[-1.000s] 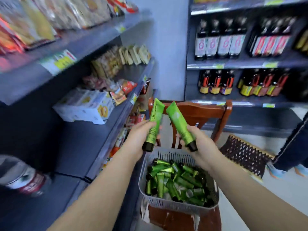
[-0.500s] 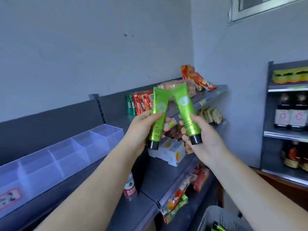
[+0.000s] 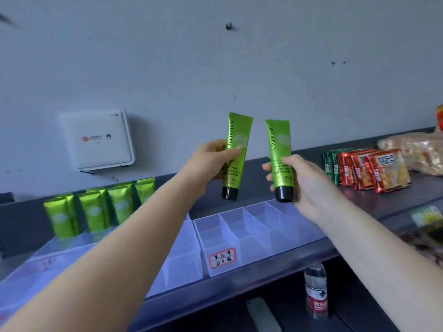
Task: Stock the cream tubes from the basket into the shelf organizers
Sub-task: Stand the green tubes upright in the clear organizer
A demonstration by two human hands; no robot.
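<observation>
Two green cream tubes, caps down | your left hand [image 3: 211, 161] grips one [image 3: 236, 154], right hand [image 3: 302, 180] grips the other [image 3: 281, 159] | lower both straight into the clear organizer [image 3: 239, 233] slots at 6 o'clock.

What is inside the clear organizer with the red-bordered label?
The clear organizer shows only bare dividers; no tubes are visible in it. The right hand and its forearm cover its right end, so that part cannot be checked.

Soft even light, blurred edges (wide-angle bend)
</observation>
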